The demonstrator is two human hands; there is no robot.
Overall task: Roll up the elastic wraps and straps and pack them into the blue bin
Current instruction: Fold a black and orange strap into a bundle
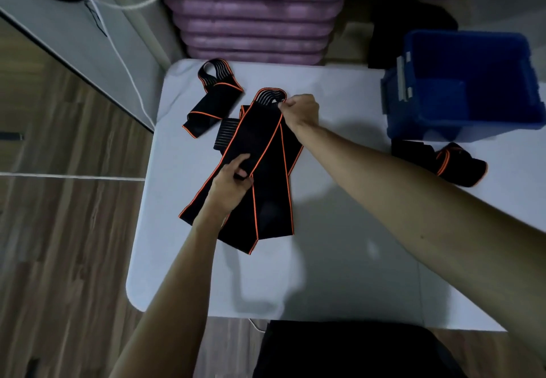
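Head view: three black elastic wraps with orange edging lie on the white surface [339, 230]. Left hand [233, 184] and right hand [298, 110] each pinch the middle wrap [260, 138]; one empty blue plastic bin [466, 82] stands far right.

On the table [339, 259], a pile of unrolled wraps [266, 200] lies at centre, the left hand [232, 184] at its near side and the right hand [300, 110] at its far end. Another wrap [212, 102] lies far left. A bin [461, 88] stands far right, a bundled strap [452, 163] just nearer.
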